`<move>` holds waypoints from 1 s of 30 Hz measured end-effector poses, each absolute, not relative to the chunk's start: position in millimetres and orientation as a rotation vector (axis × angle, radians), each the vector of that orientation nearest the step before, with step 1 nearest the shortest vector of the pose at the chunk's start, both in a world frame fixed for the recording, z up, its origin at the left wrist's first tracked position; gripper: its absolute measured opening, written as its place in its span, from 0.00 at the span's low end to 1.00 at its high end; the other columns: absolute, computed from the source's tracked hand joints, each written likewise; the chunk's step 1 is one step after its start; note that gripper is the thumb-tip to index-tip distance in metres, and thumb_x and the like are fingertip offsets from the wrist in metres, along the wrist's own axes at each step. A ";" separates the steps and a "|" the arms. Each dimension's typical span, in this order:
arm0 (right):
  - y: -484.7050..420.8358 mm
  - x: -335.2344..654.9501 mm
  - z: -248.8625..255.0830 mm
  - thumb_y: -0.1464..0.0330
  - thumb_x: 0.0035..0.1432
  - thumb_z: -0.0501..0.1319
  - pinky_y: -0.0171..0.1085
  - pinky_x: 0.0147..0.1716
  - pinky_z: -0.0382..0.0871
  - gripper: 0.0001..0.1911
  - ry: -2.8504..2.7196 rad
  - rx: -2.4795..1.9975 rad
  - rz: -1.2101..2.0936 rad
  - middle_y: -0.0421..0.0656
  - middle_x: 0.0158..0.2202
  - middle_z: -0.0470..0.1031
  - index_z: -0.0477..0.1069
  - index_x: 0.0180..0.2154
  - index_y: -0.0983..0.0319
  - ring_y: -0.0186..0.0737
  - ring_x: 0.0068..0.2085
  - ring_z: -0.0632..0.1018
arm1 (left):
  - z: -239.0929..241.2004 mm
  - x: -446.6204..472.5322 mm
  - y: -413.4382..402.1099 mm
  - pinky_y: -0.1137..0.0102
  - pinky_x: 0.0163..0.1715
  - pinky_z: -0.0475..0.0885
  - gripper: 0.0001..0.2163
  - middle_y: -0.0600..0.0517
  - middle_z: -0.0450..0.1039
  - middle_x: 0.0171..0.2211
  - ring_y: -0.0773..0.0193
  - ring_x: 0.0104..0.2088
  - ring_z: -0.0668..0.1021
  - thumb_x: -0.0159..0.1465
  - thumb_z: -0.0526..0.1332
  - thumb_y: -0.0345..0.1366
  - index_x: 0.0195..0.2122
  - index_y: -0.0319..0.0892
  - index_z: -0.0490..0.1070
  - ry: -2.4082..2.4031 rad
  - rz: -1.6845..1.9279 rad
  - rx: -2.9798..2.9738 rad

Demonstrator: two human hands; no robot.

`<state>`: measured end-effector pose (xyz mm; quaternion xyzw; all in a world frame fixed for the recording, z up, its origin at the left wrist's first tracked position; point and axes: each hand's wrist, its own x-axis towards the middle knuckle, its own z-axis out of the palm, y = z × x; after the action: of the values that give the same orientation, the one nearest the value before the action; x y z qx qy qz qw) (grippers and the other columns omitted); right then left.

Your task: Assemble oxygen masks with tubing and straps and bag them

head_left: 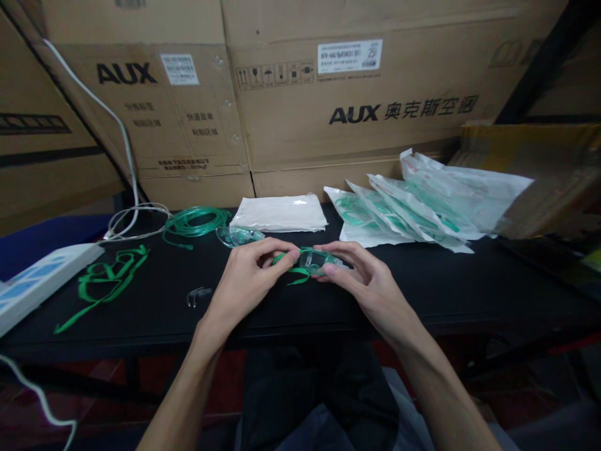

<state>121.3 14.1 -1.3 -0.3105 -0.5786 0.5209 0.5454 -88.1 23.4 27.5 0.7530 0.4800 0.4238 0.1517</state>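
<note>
My right hand (pixel 364 272) grips a clear, green-tinted oxygen mask (pixel 310 262) between thumb and fingers, above the black table. At the mask's left side, my left hand (pixel 253 270) is closed with thumb and fingertips pinching a green elastic strap (pixel 299 280). One end of that strap hangs below the mask. Just behind my left hand lies another clear mask (pixel 238 236), partly covered by the fingers. Farther left is a small clear plastic piece (pixel 197 296); its kind is hard to make out.
Coiled green tubing (pixel 200 220) and a tangle of green straps (pixel 110 275) lie left, near a white power strip (pixel 47 275) and cable. A flat white package (pixel 280 213) lies behind; several bagged mask sets (pixel 404 210) lean right. Large cardboard boxes (pixel 291 131) wall the back.
</note>
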 end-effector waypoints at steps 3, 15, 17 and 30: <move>13.6 121.5 -0.6 0.63 0.59 0.70 0.44 0.51 0.77 0.14 -1.380 -0.735 1.226 0.45 0.54 0.78 0.75 0.47 0.58 0.42 0.48 0.81 | 27.9 -87.5 22.9 0.71 0.29 0.63 0.10 0.55 0.81 0.32 0.65 0.28 0.72 0.67 0.63 0.43 0.37 0.45 0.83 1.396 1.214 2.181; 13.5 121.5 0.1 0.67 0.55 0.72 0.44 0.56 0.74 0.16 -1.395 -0.737 1.188 0.43 0.56 0.78 0.76 0.47 0.56 0.45 0.58 0.77 | 29.0 -84.8 21.9 0.71 0.30 0.64 0.10 0.55 0.82 0.33 0.65 0.28 0.73 0.67 0.63 0.42 0.37 0.45 0.83 1.428 1.199 2.195; 14.1 121.3 -0.3 0.69 0.54 0.73 0.43 0.57 0.74 0.17 -1.391 -0.735 1.183 0.43 0.56 0.79 0.76 0.47 0.56 0.44 0.57 0.78 | 29.7 -83.8 21.0 0.71 0.31 0.65 0.09 0.55 0.82 0.33 0.65 0.30 0.74 0.66 0.64 0.41 0.37 0.45 0.83 1.412 1.197 2.191; 11.9 122.5 1.4 0.66 0.64 0.65 0.39 0.55 0.76 0.10 -1.436 -0.755 1.093 0.44 0.55 0.79 0.79 0.47 0.57 0.42 0.57 0.79 | 25.9 -81.6 22.9 0.71 0.34 0.68 0.08 0.56 0.82 0.32 0.63 0.33 0.80 0.67 0.65 0.43 0.40 0.46 0.80 1.330 1.191 2.093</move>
<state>122.5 11.9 1.4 -0.3201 -0.6088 0.4634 0.5588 -81.6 22.9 25.9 0.7463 0.4744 0.4247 0.1941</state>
